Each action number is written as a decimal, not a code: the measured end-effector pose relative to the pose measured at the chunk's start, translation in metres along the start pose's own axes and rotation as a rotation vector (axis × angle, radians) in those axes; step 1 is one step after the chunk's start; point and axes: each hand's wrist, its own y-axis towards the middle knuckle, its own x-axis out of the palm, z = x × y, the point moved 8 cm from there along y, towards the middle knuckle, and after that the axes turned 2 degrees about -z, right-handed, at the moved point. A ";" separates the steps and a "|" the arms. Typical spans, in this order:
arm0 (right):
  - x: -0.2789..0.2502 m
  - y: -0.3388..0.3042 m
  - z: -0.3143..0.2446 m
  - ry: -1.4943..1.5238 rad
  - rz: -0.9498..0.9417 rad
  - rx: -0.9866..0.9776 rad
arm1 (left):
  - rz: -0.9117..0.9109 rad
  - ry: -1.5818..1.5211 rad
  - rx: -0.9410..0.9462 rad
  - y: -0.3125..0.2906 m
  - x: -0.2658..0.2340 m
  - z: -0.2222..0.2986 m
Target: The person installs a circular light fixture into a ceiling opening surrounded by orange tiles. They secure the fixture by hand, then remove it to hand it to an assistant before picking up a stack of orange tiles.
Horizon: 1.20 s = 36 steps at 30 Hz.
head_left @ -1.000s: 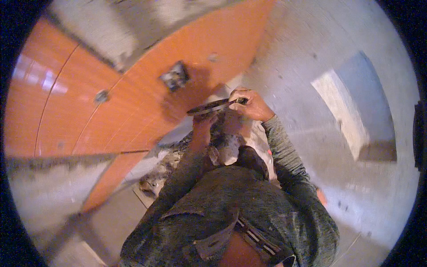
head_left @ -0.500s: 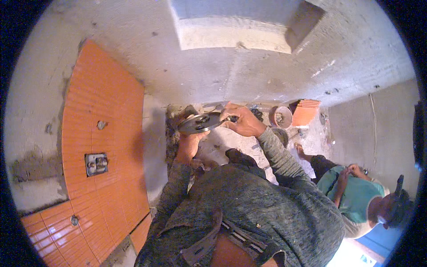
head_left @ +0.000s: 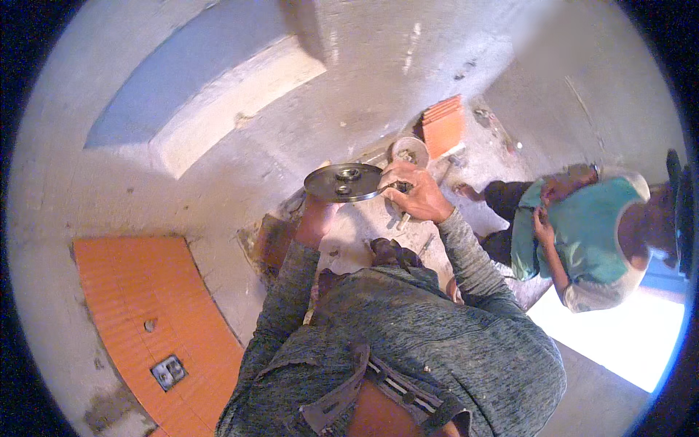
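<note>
A round dark metal plate (head_left: 324, 188) with a shiny rim and two raised round fittings on its face lies nearly level in front of my chest. My left hand (head_left: 318, 217) carries it from below at its left part; the plate hides most of those fingers. At its right edge is my right hand (head_left: 421, 194), fingers bent and closed near a small dark piece by the rim. Whether that piece belongs to the plate I cannot tell.
An orange-tiled wall section (head_left: 138, 291) with a recessed metal fitting (head_left: 169, 373) stands at the lower left. On the floor ahead are a bucket (head_left: 410, 151) and stacked orange tiles (head_left: 444, 128). Another person in a green shirt (head_left: 582, 229) is close on my right, near a bright opening.
My view has swung to the right, so the tiled wall sits lower left and the other person appears larger. The plate stays in my hands, its face tipped more into view.
</note>
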 end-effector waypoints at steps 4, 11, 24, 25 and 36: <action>-0.047 -0.034 0.018 -0.061 0.127 0.075 | -0.164 0.116 -0.033 0.041 0.054 -0.020; -0.116 -0.097 0.025 -0.230 0.328 0.161 | -0.388 0.042 -0.073 0.088 0.155 -0.041; -0.183 -0.201 0.025 -0.363 0.613 0.347 | -0.718 -0.110 -0.163 0.122 0.323 -0.070; -0.187 -0.206 0.024 -0.372 0.621 0.358 | -0.729 -0.122 -0.171 0.123 0.330 -0.073; -0.228 -0.241 0.015 -0.491 0.693 0.391 | -0.838 -0.205 -0.288 0.127 0.399 -0.103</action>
